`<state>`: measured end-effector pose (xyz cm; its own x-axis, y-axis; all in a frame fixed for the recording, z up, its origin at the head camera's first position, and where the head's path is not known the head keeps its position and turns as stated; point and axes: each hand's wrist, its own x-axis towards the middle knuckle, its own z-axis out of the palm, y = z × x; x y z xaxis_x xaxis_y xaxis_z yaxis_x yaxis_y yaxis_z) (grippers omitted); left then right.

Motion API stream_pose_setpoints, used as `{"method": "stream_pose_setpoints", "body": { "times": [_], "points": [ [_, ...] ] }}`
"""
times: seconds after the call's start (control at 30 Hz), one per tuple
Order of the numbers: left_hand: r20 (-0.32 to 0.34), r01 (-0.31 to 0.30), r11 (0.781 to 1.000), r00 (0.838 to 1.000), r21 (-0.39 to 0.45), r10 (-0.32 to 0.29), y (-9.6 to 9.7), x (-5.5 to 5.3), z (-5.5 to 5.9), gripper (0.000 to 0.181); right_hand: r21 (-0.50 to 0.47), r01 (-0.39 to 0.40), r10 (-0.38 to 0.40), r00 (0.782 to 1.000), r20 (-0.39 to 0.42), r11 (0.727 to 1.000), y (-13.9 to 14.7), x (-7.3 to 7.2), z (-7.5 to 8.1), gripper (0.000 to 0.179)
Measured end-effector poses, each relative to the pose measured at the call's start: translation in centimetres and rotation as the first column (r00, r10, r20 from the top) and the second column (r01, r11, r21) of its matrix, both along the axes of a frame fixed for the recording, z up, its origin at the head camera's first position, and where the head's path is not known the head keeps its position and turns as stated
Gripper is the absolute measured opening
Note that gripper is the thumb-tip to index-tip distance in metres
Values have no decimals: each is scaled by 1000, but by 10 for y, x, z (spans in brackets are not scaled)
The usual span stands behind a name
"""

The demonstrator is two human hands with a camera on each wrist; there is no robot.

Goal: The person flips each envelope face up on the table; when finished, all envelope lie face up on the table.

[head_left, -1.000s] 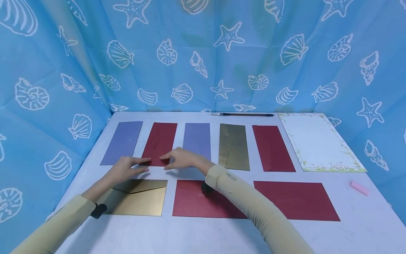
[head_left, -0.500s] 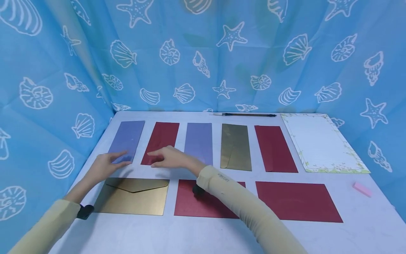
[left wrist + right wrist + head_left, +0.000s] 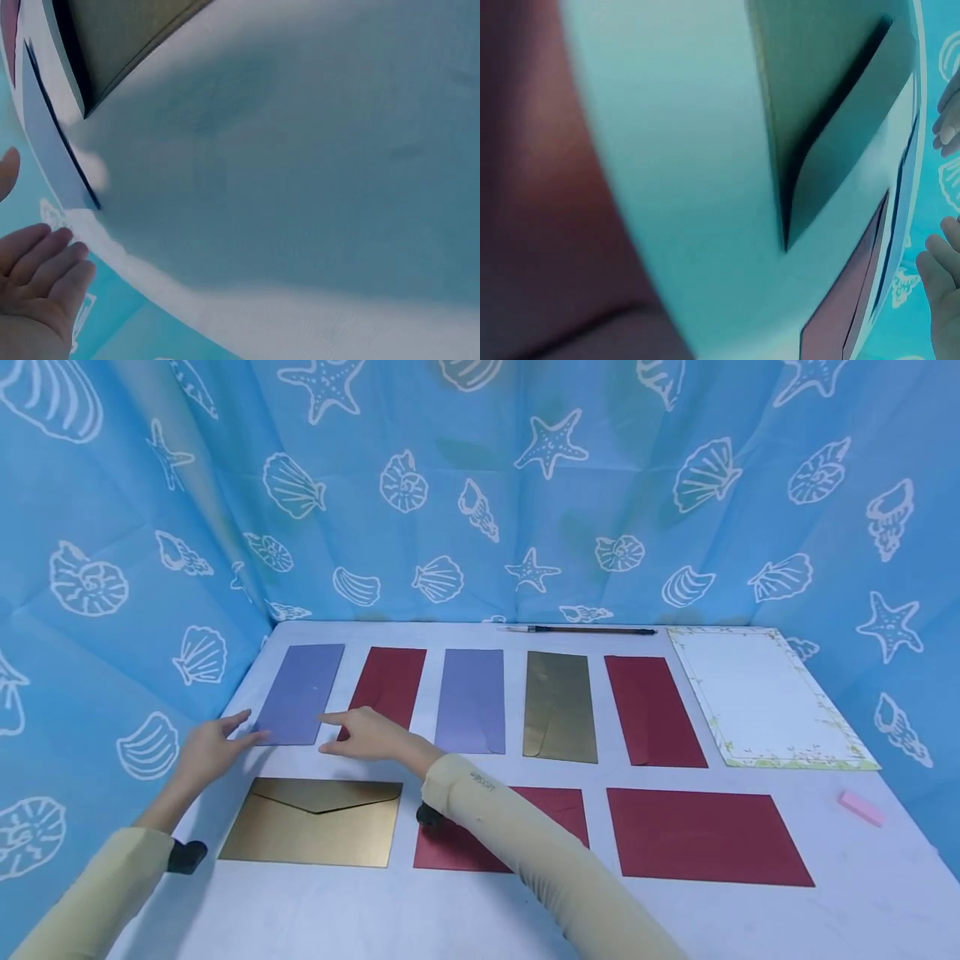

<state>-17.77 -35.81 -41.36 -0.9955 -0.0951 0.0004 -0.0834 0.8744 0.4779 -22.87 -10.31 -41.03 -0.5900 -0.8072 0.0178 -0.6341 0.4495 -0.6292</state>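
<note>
A purple envelope (image 3: pixel 298 697) lies flat at the far left of the back row. The left hand (image 3: pixel 204 755) is at its left edge, thumb and fingers spread apart. On the other side, the right hand (image 3: pixel 369 733) reaches across the lower part of a red envelope (image 3: pixel 390 681), its fingertips by the purple envelope's right edge. Nothing is gripped in either hand. Extended fingers of the left hand (image 3: pixel 41 289) show in the left wrist view. At the right wrist view's edge, the right hand (image 3: pixel 943 277) is partly cut off. Whether the fingertips touch paper I cannot tell.
Farther right stand another purple envelope (image 3: pixel 472 702), a gold one (image 3: pixel 560 710) and a red one (image 3: pixel 654 710). In front lie a gold envelope (image 3: pixel 322 835) and two red ones. A brush (image 3: pixel 588 630), flower-bordered paper (image 3: pixel 765 693) and pink eraser (image 3: pixel 861 808) lie beyond.
Both hands have moved left, from the sides of the red envelope to the sides of the leftmost purple envelope. The envelopes look unmoved; the head view has shifted slightly.
</note>
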Motion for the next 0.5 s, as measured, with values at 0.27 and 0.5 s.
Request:
{"method": "stream_pose_setpoints", "body": {
  "times": [0.27,0.5],
  "points": [
    [93,-1,998,996,-65,7,-1,0,-2,74,78,-32,28,999,45,996,-17,1,-4,56],
    [99,-24,998,995,-50,29,3,1,-11,73,177,-42,37,999,32,983,-29,5,-7,59]
  ]
}}
